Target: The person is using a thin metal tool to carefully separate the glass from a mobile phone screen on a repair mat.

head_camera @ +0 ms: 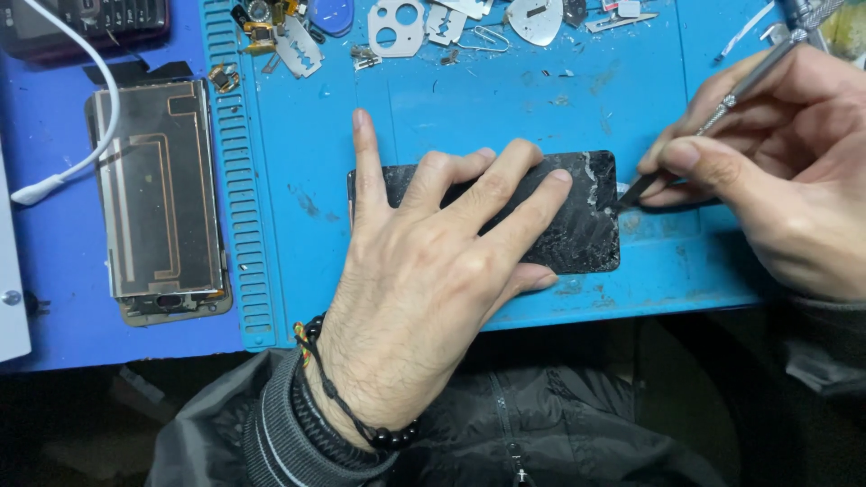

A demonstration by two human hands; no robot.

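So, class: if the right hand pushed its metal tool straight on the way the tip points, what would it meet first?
The right hand aims the metal tool leftward; its tip already sits at the cracked phone screen, so that edge comes first, likely before the left hand.

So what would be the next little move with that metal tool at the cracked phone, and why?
Probably to ease the tip a little further under the edge. The left hand lies flat on the cracked black phone, pinning it to the blue mat, while the right hand holds the thin metal tool with its tip right at the phone's right edge, where the glass looks most shattered.
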